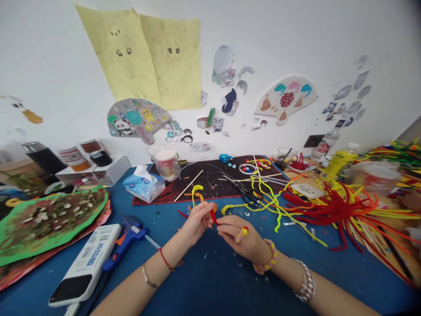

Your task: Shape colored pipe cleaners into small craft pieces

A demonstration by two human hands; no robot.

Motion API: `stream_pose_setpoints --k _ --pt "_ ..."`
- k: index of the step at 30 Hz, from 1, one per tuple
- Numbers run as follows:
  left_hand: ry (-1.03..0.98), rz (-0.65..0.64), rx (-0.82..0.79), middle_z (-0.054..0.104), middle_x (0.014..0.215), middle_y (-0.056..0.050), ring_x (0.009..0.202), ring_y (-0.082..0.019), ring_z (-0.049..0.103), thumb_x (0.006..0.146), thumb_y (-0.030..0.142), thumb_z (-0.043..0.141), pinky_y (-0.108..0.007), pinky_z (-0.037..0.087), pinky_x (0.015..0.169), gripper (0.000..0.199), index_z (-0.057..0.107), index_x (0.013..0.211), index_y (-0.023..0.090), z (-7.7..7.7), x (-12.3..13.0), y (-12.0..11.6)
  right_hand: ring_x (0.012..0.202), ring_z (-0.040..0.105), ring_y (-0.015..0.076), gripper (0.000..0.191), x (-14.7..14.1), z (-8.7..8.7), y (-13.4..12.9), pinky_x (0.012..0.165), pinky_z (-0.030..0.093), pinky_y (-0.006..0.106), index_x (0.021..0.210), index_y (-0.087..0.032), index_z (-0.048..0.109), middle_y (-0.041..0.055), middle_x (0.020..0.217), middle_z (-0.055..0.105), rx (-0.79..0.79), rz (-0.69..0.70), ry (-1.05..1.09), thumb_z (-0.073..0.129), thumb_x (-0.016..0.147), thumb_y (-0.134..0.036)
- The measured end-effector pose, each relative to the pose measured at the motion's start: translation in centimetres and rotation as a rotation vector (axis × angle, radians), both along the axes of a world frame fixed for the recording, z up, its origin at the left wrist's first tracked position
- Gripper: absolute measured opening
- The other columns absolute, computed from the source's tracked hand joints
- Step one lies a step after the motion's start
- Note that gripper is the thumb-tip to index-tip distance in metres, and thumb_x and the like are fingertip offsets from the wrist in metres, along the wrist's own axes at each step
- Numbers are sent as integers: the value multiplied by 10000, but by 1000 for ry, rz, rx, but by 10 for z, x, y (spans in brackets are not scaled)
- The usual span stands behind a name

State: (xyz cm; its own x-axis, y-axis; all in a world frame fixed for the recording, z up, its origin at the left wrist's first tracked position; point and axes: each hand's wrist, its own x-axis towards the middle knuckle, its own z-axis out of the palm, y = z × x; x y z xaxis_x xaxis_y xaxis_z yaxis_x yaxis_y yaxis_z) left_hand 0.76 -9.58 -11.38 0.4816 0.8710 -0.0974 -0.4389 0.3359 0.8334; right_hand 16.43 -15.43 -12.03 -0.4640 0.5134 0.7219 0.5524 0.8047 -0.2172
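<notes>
Both hands meet at the middle of the blue table, pinching a small piece of red pipe cleaner [213, 217] between them. My left hand [197, 223] holds its upper part between thumb and fingers, where a bit of orange shows too. The fingertips of my right hand [241, 237] close on its lower end. A pipe-cleaner ring with a yellow and red top [244, 231] sits on a right finger. Just behind the hands, a yellow pipe cleaner [196, 188] stands bent beside an orange one.
Scissors [246, 193] lie on a dark mat [164, 195] behind my hands. A blue glue gun [126, 241], a white box-like device [87, 263] and a tissue pack [144, 184] are on the left. Red pipe cleaners [342, 208] spread at the right, near a yellow bottle [340, 161].
</notes>
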Motion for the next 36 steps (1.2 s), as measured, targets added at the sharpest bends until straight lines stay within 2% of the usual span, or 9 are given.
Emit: stream_pose_setpoints --k 6,12,16,19,23,25,28,31,36 --pt "8 -87 16 504 497 50 397 -38 464 688 324 662 -142 380 408 266 470 634 148 -1 3 -5 925 571 159 270 0 -2 2 829 484 321 1080 -214 517 57 987 612 -29 -10 112 503 817 -156" --pt "28 -119 36 528 498 46 402 -44 488 693 291 659 -134 380 405 242 464 656 153 5 0 -5 849 599 154 201 0 -1 1 788 489 303 973 -229 569 33 900 645 -88 -38 202 516 794 -152" --pt "64 -61 128 538 485 44 405 -52 490 717 287 639 -147 389 423 229 457 669 157 4 0 -3 794 623 156 150 -2 -2 2 756 490 291 927 -221 602 28 857 671 -202 -141 236 504 814 -209" --pt "61 -18 166 561 520 33 438 -62 513 725 295 631 -154 397 446 211 469 708 162 1 0 -2 744 631 162 178 -1 -5 7 718 497 297 950 -211 616 40 837 678 -358 -174 308 491 829 -248" --pt "46 -128 110 589 563 -3 493 -75 545 734 325 617 -166 429 500 219 543 822 139 2 -2 0 580 587 122 227 1 -6 14 590 497 255 794 -173 621 18 655 626 -791 18 490 457 846 -320" --pt "23 -176 66 596 586 -18 502 -71 546 739 329 610 -168 439 522 251 571 872 119 3 -4 1 558 559 101 254 2 -4 15 578 487 240 741 -152 591 8 640 594 -995 132 599 471 836 -354" --pt "2 -216 42 584 565 -6 478 -63 531 717 318 638 -164 430 513 255 583 873 123 5 -7 3 573 543 88 251 3 -1 13 594 476 236 764 -136 560 11 678 580 -1197 254 738 517 808 -379" --pt "22 -224 66 565 526 9 447 -62 511 693 333 661 -167 410 484 239 558 786 137 4 -8 2 596 550 93 239 1 1 9 609 470 247 791 -137 539 22 708 585 -1303 353 793 543 795 -376" --pt "95 -153 164 550 495 18 409 -57 475 699 356 646 -162 362 431 255 509 678 141 2 -5 1 644 568 101 246 0 3 7 656 458 261 858 -137 547 45 777 605 -1332 407 745 525 809 -376"
